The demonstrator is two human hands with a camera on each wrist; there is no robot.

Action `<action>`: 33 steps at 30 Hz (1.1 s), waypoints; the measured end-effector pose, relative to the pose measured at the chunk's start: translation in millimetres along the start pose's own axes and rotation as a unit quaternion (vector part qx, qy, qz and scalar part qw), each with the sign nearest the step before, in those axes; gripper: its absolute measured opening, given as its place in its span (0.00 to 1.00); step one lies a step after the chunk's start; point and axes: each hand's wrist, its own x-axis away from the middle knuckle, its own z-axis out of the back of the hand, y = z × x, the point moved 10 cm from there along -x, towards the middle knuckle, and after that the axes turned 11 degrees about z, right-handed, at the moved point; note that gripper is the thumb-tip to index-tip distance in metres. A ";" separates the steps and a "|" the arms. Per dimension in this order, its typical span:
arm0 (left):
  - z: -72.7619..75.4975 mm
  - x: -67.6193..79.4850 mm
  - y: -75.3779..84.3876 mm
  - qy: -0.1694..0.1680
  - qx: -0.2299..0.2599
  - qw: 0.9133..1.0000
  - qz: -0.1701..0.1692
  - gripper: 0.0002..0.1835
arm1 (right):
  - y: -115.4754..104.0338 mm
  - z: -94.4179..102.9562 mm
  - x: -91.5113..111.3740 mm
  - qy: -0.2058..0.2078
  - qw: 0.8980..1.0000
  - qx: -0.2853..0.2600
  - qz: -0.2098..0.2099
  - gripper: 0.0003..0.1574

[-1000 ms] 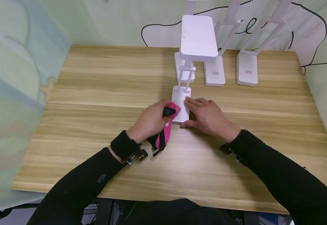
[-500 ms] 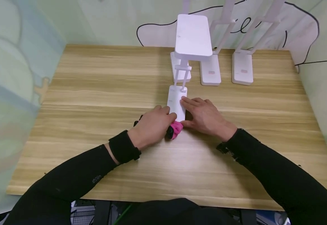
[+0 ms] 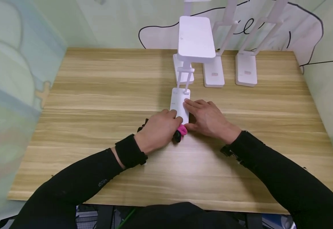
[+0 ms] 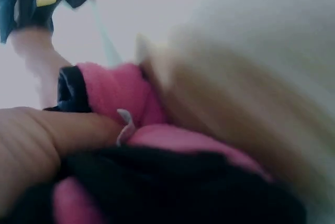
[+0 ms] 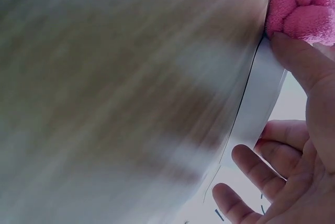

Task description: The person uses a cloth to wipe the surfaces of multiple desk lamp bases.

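A white desk lamp (image 3: 179, 101) stands in the middle of the table, its flat rectangular head over its base. My left hand (image 3: 160, 128) holds a bunched pink cloth (image 3: 182, 129) with black trim at the base's front edge. The left wrist view shows the cloth's fluffy folds (image 4: 115, 90) and a small white tag (image 4: 124, 118). My right hand (image 3: 210, 121) steadies the base from the right, thumb at the front corner and fingertips on its top and side. In the right wrist view, the thumb (image 5: 298, 59) is right beside the cloth.
Several more white lamps line the back of the table; two of their bases (image 3: 213, 74) (image 3: 246, 71) stand to the right. Behind them rises a pale printed backdrop (image 3: 106, 25). The wood-grain table (image 3: 112, 76) extends to both sides.
My left hand has moved the cloth from the top of the lamp's base to its front edge, then slightly right. The right hand has stayed at the base.
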 end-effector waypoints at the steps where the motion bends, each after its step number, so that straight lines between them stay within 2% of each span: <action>1: -0.6 -0.8 -0.9 -0.001 0.003 1.000 0.005 0.11 | 0.5 0.3 0.5 0.001 1.000 0.000 0.000 0.56; 7: -3.1 -2.3 -34.6 -0.021 0.033 0.997 0.060 0.12 | 2.7 0.9 2.7 0.005 1.000 -0.002 -0.002 0.56; 12: 2.9 -10.3 -69.5 0.013 0.042 0.994 0.104 0.15 | 6.0 0.3 6.3 0.002 1.000 -0.003 -0.010 0.56; 15: 5.7 -11.6 -90.0 0.018 0.060 0.988 0.138 0.15 | 4.9 -0.7 5.5 0.001 1.000 -0.009 -0.004 0.57; 18: 8.5 -10.1 -104.2 -0.003 0.108 0.980 0.168 0.16 | 2.5 -1.1 2.4 0.003 1.000 -0.011 0.003 0.57; 23: 22.2 -8.0 -124.0 -0.026 0.214 0.951 0.222 0.18 | 1.0 0.6 -4.3 0.005 1.000 -0.010 0.003 0.58; 27: 30.6 -4.6 -128.9 -0.040 0.289 0.924 0.247 0.23 | 3.6 2.2 -3.6 0.002 1.000 -0.028 -0.009 0.63; 29: 32.0 -2.1 -129.0 -0.046 0.331 0.907 0.258 0.25 | 3.1 8.3 -2.0 0.018 0.998 -0.055 -0.018 0.63; 31: 32.8 0.2 -127.8 -0.049 0.371 0.889 0.263 0.27 | 1.8 17.1 0.6 0.049 0.993 -0.106 -0.034 0.59; 33: 31.7 1.4 -124.5 -0.050 0.428 0.863 0.264 0.28 | -0.9 26.8 3.9 0.090 0.980 -0.173 -0.048 0.53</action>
